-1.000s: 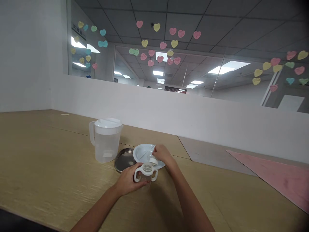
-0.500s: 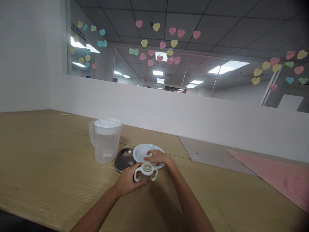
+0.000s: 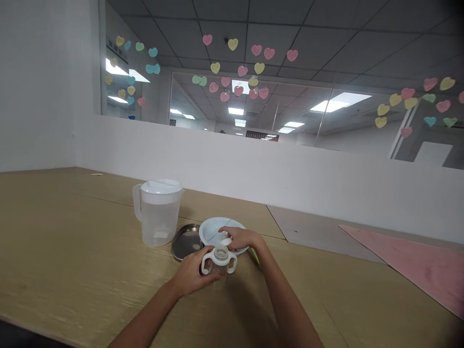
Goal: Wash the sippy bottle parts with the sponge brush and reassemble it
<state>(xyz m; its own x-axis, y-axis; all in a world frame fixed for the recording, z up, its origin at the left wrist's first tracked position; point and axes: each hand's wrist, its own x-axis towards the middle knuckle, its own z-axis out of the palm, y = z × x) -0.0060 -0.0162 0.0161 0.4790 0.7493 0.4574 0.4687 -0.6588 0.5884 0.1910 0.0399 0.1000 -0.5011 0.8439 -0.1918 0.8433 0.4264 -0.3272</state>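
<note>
My left hand [image 3: 194,270] is closed around a clear baby bottle [image 3: 220,268] with a white two-handled collar. The bottle stands upright with its threaded mouth uncovered. Just beyond it, over a white plate [image 3: 208,227], my right hand [image 3: 241,238] has its fingers closed on a small white piece with a clear tip [image 3: 226,240], which looks like the bottle's nipple top. The fingers partly hide that piece. A round metal tray [image 3: 185,243] lies beyond my left hand, partly under or against the plate; I cannot tell which.
A translucent lidded pitcher [image 3: 161,212] stands left of the tray. Something thin and green [image 3: 254,256] shows beside my right wrist. A pink sheet [image 3: 406,261] lies at the right over a grey board [image 3: 311,229]. A white wall [image 3: 217,164] with windows rises behind the table.
My right hand has shifted slightly, and more of the white piece in its fingers shows. The green thing by my right wrist has come into sight. My left hand and the bottle stay put.
</note>
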